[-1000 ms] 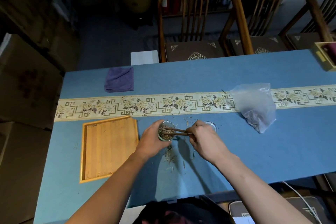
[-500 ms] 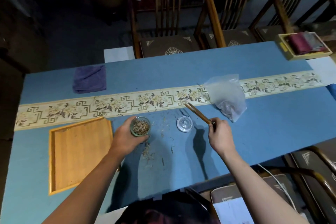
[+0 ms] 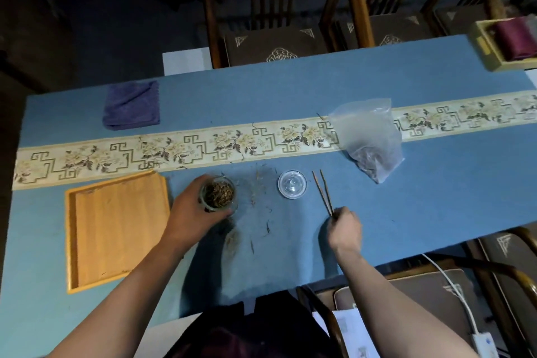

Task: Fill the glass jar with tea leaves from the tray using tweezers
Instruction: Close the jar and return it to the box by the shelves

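A small glass jar (image 3: 218,194) holding dark tea leaves stands on the blue table, and my left hand (image 3: 193,213) grips it from the near side. The wooden tray (image 3: 116,227) lies just left of the jar and looks bare. My right hand (image 3: 345,229) holds the near end of the brown tweezers (image 3: 322,192), whose two tips point away from me and lie low over the cloth right of the clear glass lid (image 3: 292,184). Loose tea leaves (image 3: 257,197) are scattered on the cloth between jar and lid.
A clear plastic bag (image 3: 369,136) with some leaves lies at the right on the patterned runner (image 3: 174,148). A folded purple cloth (image 3: 132,104) sits at the back left, a yellow box (image 3: 505,41) at the back right. Wooden chairs (image 3: 276,38) stand behind the table.
My right hand has drawn the tweezers out of the jar and carried them right, past the lid, down toward the cloth. My left hand has kept hold of the jar.
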